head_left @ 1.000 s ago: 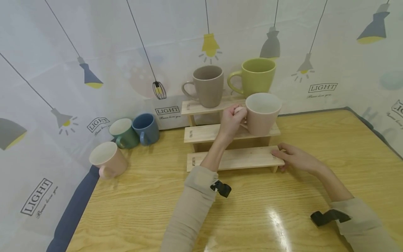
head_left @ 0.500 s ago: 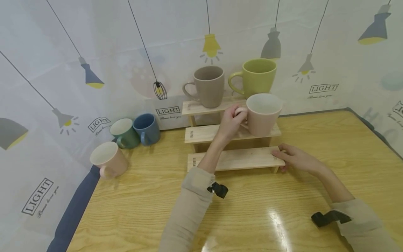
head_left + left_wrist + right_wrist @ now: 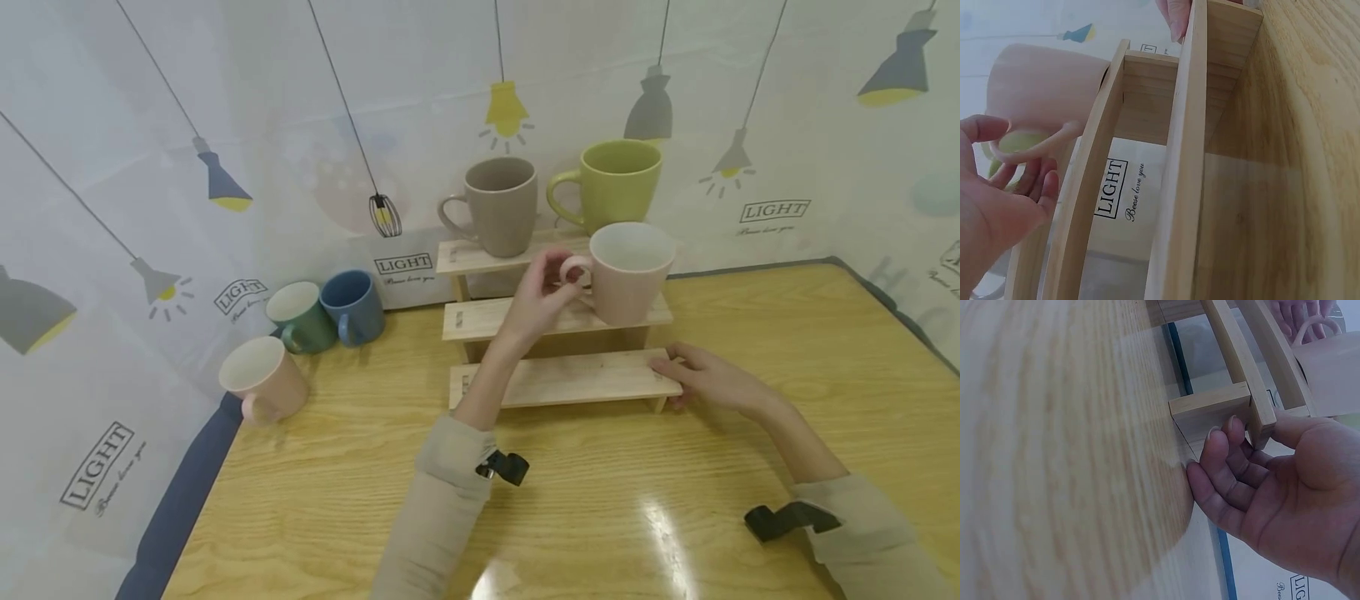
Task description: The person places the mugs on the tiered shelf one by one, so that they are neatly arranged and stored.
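Note:
A pink mug (image 3: 628, 279) with a white inside stands upright on the middle step of the three-step wooden rack (image 3: 585, 379), toward its right end. My left hand (image 3: 536, 300) is at the mug's handle, its fingers loosened and spread around it; in the left wrist view, thumb and fingers (image 3: 1044, 181) do not squeeze the handle. My right hand (image 3: 712, 379) holds the right end of the lowest step, thumb on top and fingers curled below, as the right wrist view shows. A taupe mug (image 3: 501, 208) and a yellow-green mug (image 3: 618, 183) stand on the top step.
On the table (image 3: 337, 500) at left are a green mug (image 3: 303, 321), a blue mug (image 3: 356, 308) and another pink mug (image 3: 270, 383). A lamp-printed cloth (image 3: 285, 125) hangs close behind the rack. Black straps (image 3: 506, 467) circle both sleeves.
My left hand has loosened its grip on the pink mug's handle and drawn slightly left. The mug stays on the middle step. My right hand keeps its hold on the rack.

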